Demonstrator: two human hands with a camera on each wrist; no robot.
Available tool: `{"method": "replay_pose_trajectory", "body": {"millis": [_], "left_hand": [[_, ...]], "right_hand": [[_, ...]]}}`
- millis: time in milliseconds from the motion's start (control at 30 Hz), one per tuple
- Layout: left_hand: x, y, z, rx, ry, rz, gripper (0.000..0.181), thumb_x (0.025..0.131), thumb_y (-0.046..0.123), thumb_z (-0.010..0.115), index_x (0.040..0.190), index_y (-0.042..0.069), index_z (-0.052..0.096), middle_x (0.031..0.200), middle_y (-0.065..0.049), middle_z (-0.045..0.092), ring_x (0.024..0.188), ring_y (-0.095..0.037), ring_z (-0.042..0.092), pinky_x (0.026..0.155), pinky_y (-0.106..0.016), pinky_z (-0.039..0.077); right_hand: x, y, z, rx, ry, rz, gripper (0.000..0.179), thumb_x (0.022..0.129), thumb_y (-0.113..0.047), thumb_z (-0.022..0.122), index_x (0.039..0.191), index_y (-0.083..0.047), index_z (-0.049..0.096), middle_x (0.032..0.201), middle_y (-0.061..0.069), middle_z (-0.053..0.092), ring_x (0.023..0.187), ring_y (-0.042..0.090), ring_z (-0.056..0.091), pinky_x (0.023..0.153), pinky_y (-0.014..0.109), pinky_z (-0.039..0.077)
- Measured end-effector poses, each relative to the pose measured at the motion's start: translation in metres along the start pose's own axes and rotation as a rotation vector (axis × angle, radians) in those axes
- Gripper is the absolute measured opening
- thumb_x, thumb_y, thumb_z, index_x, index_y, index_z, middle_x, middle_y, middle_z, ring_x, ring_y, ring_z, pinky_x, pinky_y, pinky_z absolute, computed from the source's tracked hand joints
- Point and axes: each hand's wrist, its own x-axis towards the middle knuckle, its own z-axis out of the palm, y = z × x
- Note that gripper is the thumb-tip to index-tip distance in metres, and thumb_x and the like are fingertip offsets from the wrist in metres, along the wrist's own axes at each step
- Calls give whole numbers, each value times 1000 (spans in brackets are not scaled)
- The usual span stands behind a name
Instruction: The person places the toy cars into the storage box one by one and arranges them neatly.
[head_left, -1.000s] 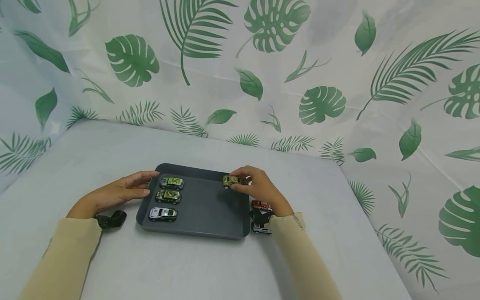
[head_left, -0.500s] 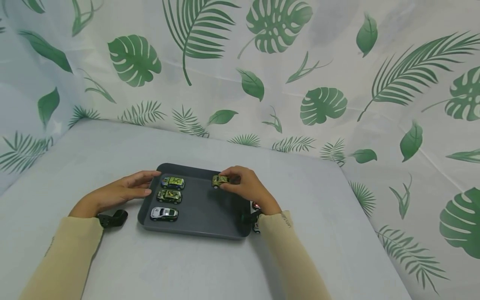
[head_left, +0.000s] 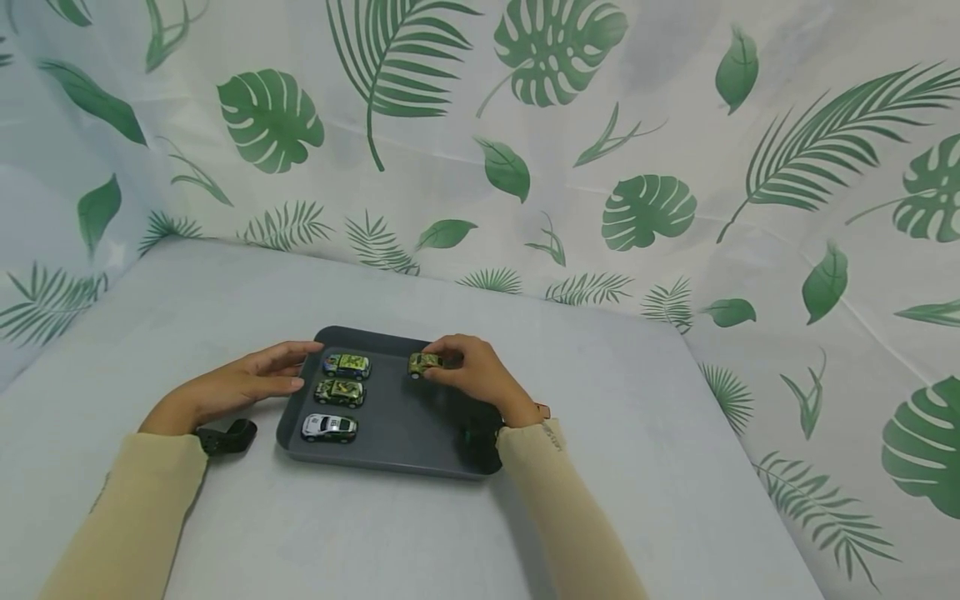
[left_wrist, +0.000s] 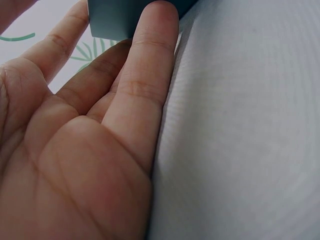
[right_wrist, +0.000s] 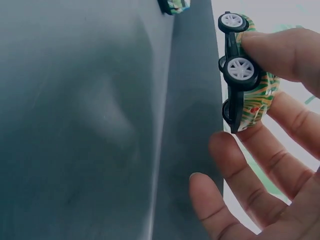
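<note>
My right hand (head_left: 476,372) pinches a camouflage toy car (head_left: 423,364) between thumb and fingers, above the far part of a dark grey tray (head_left: 405,446). In the right wrist view the toy car (right_wrist: 242,75) shows its white-spoked wheels and orange-green stripes. My left hand (head_left: 240,385) lies along the tray's left side, its fingers fairly straight; in the left wrist view a fingertip (left_wrist: 159,15) touches the tray wall (left_wrist: 112,20). On the tray's left side stand a yellow-green toy car (head_left: 347,366), a camouflage-patterned one and a white-and-green toy car (head_left: 330,428) in a column.
A bit of a red toy car (head_left: 543,410) peeks out beyond the tray's right edge, mostly hidden by my right wrist. The tray rests on a white-covered table (head_left: 360,533). A leaf-print cloth (head_left: 555,150) hangs behind and at both sides.
My right hand has carried the camouflage toy car leftward over the tray, closer to the cars on the left. My right forearm now hides most of the cars outside the tray. The left hand stays put.
</note>
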Motion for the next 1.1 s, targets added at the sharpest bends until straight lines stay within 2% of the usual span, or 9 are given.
{"method": "replay_pose_trajectory", "body": {"millis": [100,367,600,833,1100], "left_hand": [[0,0,0,-3,2,0,74,109,22,64,170,4,26,175,-30,17,158,-57,22,122,-73,28],[1,-2,-1,-14,-2,3,74,110,22,64,170,5,27,176,-30,16,158,-57,22,123,-72,27],[2,-2,-1,-24,-1,-4,74,109,22,65,171,6,27,177,-29,13,159,-58,16,123,-75,22],[1,-3,-2,-20,4,-6,74,109,23,65,171,7,27,177,-28,15,159,-57,19,123,-74,23],[0,-1,-1,-18,2,-7,73,109,23,65,171,7,28,176,-27,20,160,-55,20,124,-73,24]], "right_hand": [[3,-2,3,-12,-5,10,30,97,-10,81,125,0,77,116,13,76,102,24,68,92,37,56],[10,-5,11,-29,-28,55,31,99,-11,80,129,-2,77,122,14,75,106,26,68,94,39,56],[15,-6,19,-19,-32,89,30,98,-11,81,127,-2,78,119,13,76,100,23,69,88,36,57],[20,-9,25,-27,-54,135,30,99,-12,81,127,-5,78,122,11,75,104,24,71,89,37,59],[21,-10,33,-32,-50,187,29,97,-13,83,125,-7,79,115,9,75,96,20,68,83,36,57]]}}
